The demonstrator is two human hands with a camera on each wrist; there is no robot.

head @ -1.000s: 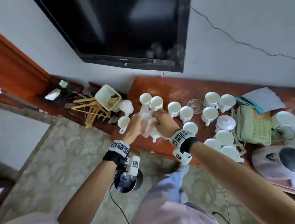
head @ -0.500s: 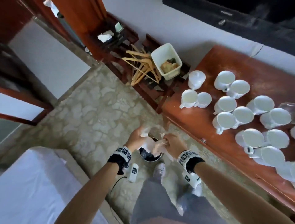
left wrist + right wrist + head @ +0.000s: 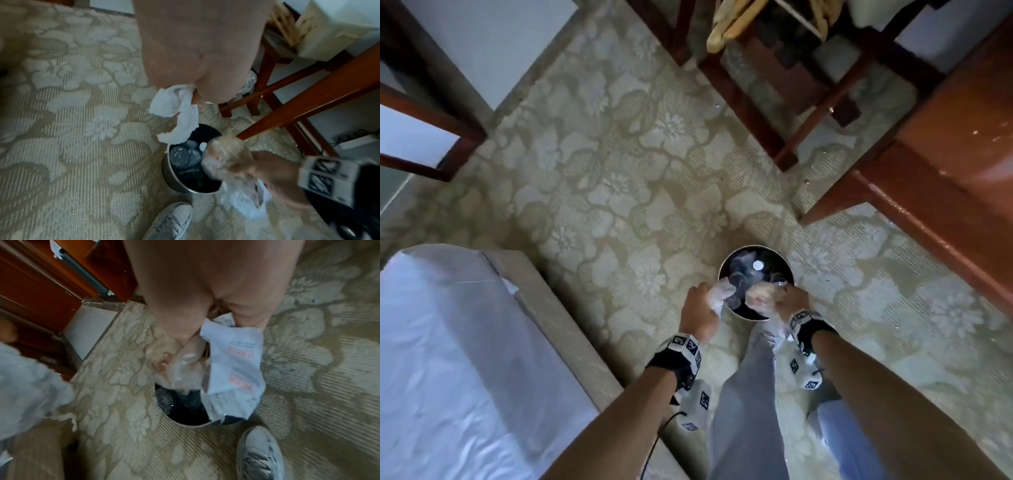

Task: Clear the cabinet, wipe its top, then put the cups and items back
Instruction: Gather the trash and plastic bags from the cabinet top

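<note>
My two hands are held low over a round black waste bin (image 3: 755,260) that stands on the carpet. My left hand (image 3: 702,305) grips a crumpled white cloth (image 3: 719,295), which hangs down over the bin's rim (image 3: 176,113). My right hand (image 3: 774,298) grips a clear plastic wrapper (image 3: 183,369) together with a white printed paper (image 3: 232,369), right above the bin's mouth (image 3: 185,412). Clear plastic rubbish lies inside the bin (image 3: 185,155). The red-brown cabinet (image 3: 945,154) shows only as its edge and side at the right. No cups are in view.
A bed with a white sheet (image 3: 448,359) fills the lower left. A wooden rack's legs (image 3: 750,113) stand behind the bin, beside the cabinet. My grey shoe (image 3: 259,451) is planted next to the bin. Patterned carpet (image 3: 602,171) stretches off to the left.
The head view has swung from the cabinet top with its cups down to the floor. Both hands came down off the cabinet with the cloth and wrapper and now hang over the bin.
</note>
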